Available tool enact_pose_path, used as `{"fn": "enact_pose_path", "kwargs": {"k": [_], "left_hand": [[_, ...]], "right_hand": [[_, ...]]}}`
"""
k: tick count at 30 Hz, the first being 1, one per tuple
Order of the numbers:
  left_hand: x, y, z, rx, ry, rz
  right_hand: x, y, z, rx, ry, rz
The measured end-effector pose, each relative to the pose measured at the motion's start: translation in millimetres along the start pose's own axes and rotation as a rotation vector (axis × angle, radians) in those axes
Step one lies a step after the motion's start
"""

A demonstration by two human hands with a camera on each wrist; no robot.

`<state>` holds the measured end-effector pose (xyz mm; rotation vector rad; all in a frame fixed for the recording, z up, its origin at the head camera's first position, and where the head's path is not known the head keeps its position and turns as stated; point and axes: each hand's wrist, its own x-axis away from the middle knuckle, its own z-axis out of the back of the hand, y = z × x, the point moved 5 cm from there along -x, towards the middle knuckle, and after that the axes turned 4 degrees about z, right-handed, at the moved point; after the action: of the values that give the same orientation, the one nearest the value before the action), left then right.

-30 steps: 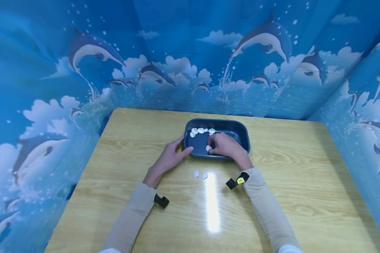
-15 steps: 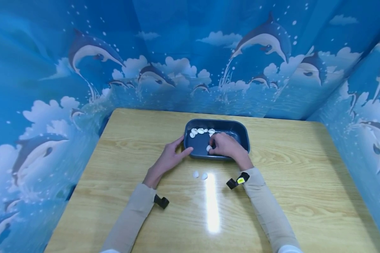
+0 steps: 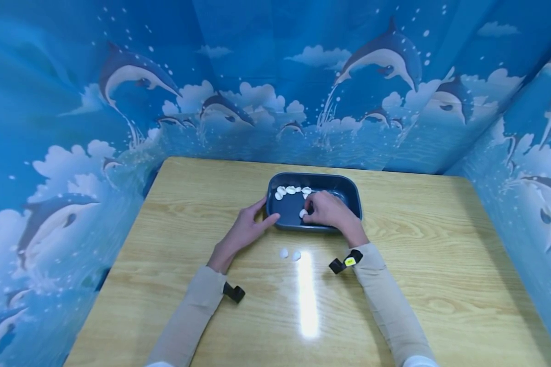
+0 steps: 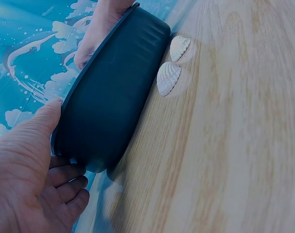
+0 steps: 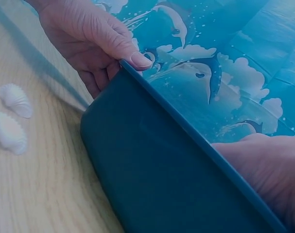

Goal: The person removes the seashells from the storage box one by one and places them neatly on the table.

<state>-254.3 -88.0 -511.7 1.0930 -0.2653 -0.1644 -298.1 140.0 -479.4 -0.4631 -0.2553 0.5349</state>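
A dark blue tray with upright walls stands on the table. My left hand holds its left end. In the left wrist view the thumb lies at the rim, the other fingers bent beside the outer wall. My right hand reaches inside and pinches a white seashell low over the tray floor, near the front wall. Several other white shells form a line along the back of the tray, partly covered by the right hand. The tray's wall hides the right fingertips in both wrist views.
Two ribbed shells lie on the wooden table in front of the tray: a left one and a right one. A dolphin-print curtain rises behind the table and along its sides.
The right hand and its shell have shifted very slightly toward the back of the tray. The left hand, the tray and the other shells keep their places.
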Motion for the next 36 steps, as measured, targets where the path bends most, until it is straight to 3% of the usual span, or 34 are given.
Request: {"fn": "enact_pose_path", "kwargs": {"k": [11, 24, 36], "left_hand": [[-0.8, 1.2, -2.3, -0.003, -0.004, 0.029], [-3.0, 3.0, -6.3, -0.001, 0.004, 0.018], [-1.3, 0.4, -2.3, -0.010, 0.005, 0.009]], "right_hand": [[7.3, -4.4, 11.1, -0.007, 0.036, 0.028], [30.8, -18.1, 31.1, 0.021, 0.090, 0.020], [51.3, -29.1, 30.6, 0.040, 0.152, 0.084]]}}
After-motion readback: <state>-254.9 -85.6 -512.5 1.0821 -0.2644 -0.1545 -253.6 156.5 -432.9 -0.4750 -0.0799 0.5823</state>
